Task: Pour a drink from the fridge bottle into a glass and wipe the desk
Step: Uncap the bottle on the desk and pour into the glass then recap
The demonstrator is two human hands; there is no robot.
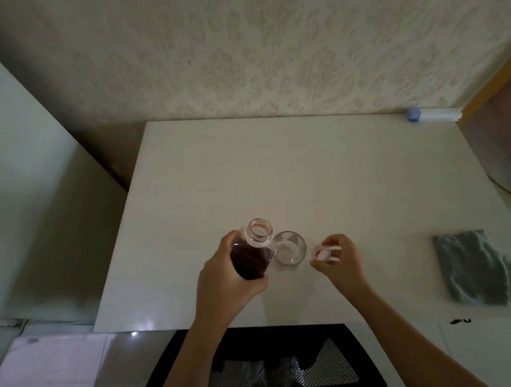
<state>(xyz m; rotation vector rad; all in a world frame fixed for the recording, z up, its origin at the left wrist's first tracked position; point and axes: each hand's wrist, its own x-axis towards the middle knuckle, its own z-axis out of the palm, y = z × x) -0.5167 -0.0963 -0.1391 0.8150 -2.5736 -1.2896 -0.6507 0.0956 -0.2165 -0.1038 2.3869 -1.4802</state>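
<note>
My left hand (225,278) grips a clear bottle (251,253) of dark red drink, its mouth uncapped and leaning toward the glass. An empty clear glass (289,247) stands upright on the white desk (277,175), touching the bottle's right side. To the right of the glass, my right hand (338,257) pinches the white bottle cap (323,254) between its fingertips, just above the desk. A grey cloth (475,268) lies crumpled near the desk's right front edge.
A patterned wall runs behind the desk. A small clear bottle with a blue cap (413,114) lies at the back right corner. A black mesh chair (266,371) sits below the front edge. A wooden unit (500,104) stands at the right.
</note>
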